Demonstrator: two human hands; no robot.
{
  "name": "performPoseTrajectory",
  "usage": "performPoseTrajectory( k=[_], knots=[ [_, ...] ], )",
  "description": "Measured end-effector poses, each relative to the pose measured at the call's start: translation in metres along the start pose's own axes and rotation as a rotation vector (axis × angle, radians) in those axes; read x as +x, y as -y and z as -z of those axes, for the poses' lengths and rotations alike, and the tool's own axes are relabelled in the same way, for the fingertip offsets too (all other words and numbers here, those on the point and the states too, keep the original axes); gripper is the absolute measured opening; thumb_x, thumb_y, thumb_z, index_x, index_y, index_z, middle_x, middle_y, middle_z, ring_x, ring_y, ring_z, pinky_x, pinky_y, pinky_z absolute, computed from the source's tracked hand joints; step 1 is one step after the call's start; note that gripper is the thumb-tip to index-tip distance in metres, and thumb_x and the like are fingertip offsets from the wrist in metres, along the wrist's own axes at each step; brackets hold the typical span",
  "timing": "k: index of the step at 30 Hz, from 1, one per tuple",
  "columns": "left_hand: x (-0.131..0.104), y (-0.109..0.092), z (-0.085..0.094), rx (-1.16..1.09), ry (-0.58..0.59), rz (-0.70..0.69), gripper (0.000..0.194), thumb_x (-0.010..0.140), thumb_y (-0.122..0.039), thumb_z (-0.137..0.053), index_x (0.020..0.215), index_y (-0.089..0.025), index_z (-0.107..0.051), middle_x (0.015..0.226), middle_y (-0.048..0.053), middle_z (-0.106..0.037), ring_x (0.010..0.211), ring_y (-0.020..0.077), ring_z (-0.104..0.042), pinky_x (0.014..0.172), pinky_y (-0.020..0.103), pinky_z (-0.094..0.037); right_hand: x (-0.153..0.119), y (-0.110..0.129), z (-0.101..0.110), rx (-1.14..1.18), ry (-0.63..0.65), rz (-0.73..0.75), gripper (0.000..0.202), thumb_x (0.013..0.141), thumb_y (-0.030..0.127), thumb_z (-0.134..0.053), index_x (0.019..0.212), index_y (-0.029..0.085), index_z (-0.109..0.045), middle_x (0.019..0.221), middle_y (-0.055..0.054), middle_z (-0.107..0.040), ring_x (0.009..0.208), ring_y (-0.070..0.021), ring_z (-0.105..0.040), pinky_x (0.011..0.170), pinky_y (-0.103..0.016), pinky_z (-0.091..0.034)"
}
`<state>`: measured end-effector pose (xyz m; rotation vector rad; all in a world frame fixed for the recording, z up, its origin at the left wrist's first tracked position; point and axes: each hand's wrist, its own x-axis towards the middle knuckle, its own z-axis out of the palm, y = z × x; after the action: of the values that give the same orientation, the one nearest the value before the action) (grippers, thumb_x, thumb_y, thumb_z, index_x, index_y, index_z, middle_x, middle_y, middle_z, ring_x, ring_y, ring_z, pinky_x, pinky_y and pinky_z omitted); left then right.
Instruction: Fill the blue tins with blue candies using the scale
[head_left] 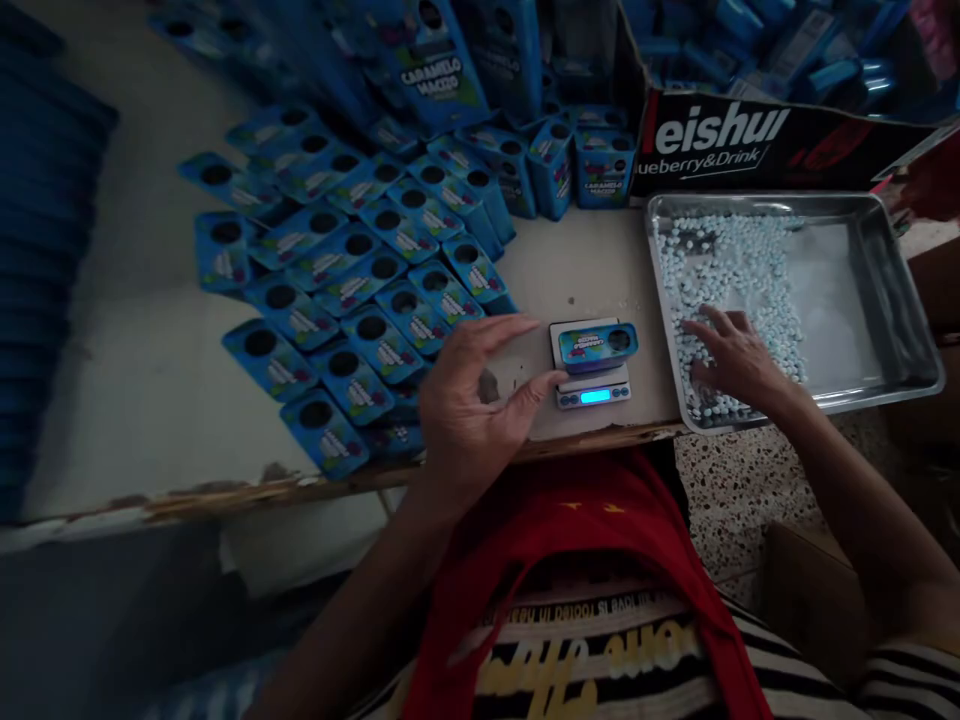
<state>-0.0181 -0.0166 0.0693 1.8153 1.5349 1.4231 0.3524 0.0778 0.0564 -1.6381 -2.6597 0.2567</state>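
Observation:
A blue candy box (589,347) with a dark round hole at one end rests on a small digital scale (568,397), whose display glows blue. Just left of the scale is my left hand (480,395), thumb and fingers spread apart around nothing, the thumb tip close to the scale's edge. My right hand (731,358) reaches into a metal tray (919,330), its fingertips down among small pale candies (750,255). The fingers look curled and somewhat apart; whether any candies are between them is too small to see.
Several rows of blue candy boxes (360,270) stand on the table (142,330) to the left, with more stacked behind. A black carton (750,145) full of blue packs sits behind the tray. The table's worn front edge (247,497) runs close to my red apron (570,510).

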Motion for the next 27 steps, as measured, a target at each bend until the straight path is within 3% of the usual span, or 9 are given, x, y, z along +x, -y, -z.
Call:
performPoseTrajectory(
  k=[2,5,9,14,20,27],
  knots=[
    [0.007,-0.011,0.014,0.091,-0.059,-0.102,0.030,0.104,-0.037,-0.084,0.131,-0.028,-0.075,0.130,0.008,-0.082,0.126,0.0268,-0.078,0.114,0.046,-0.066,0.009,0.000,0.000,-0.002,0.028,-0.011,0.040,0.094,0.023,-0.071,0.133,0.024,-0.077,0.146,-0.020,-0.070,0.115,-0.0400,-0.070,0.097,-0.056,-0.059],
    [0.014,-0.020,0.025,0.199,-0.089,-0.212,0.027,0.104,-0.031,-0.085,0.129,-0.029,-0.076,0.126,0.006,-0.084,0.121,0.0256,-0.081,0.108,0.043,-0.068,0.018,-0.006,0.007,0.127,0.033,-0.075,0.016,0.087,0.022,-0.074,0.103,0.022,-0.079,0.106,-0.012,-0.076,0.080,-0.0247,-0.067,0.074,-0.040,-0.052],
    [0.018,-0.021,0.030,0.260,-0.079,-0.282,0.021,0.105,-0.024,-0.084,0.125,-0.026,-0.077,0.121,0.006,-0.085,0.118,0.0233,-0.082,0.108,0.039,-0.067,0.013,-0.018,0.020,0.516,-0.068,-0.316,0.012,0.073,0.022,-0.083,0.082,0.022,-0.075,0.069,-0.002,-0.071,0.064,-0.0189,-0.065,0.065,-0.035,-0.049],
    [0.025,-0.021,0.025,0.261,-0.064,-0.280,0.017,0.107,-0.026,-0.081,0.124,-0.028,-0.078,0.119,0.003,-0.086,0.114,0.0229,-0.083,0.104,0.040,-0.068,-0.001,-0.019,0.026,0.944,-0.179,-0.481,0.020,0.064,0.032,-0.090,0.072,0.022,-0.074,0.060,-0.003,-0.073,0.052,-0.0170,-0.065,0.052,-0.030,-0.049],
    [0.028,-0.021,0.017,0.212,-0.048,-0.300,0.016,0.107,-0.023,-0.082,0.121,-0.027,-0.079,0.116,0.005,-0.086,0.111,0.0241,-0.082,0.101,0.040,-0.066,-0.009,-0.012,0.024,0.909,-0.265,-0.534,0.017,0.062,0.029,-0.088,0.071,0.024,-0.075,0.059,-0.002,-0.073,0.051,-0.0168,-0.065,0.051,-0.031,-0.052],
    [0.026,-0.017,0.012,0.229,-0.045,-0.316,0.014,0.107,-0.025,-0.082,0.120,-0.027,-0.078,0.113,0.002,-0.084,0.109,0.0219,-0.082,0.102,0.037,-0.065,-0.012,-0.019,0.027,0.936,-0.273,-0.543,0.022,0.062,0.033,-0.092,0.073,0.023,-0.076,0.058,-0.002,-0.071,0.051,-0.0161,-0.063,0.052,-0.031,-0.049]
  ],
)
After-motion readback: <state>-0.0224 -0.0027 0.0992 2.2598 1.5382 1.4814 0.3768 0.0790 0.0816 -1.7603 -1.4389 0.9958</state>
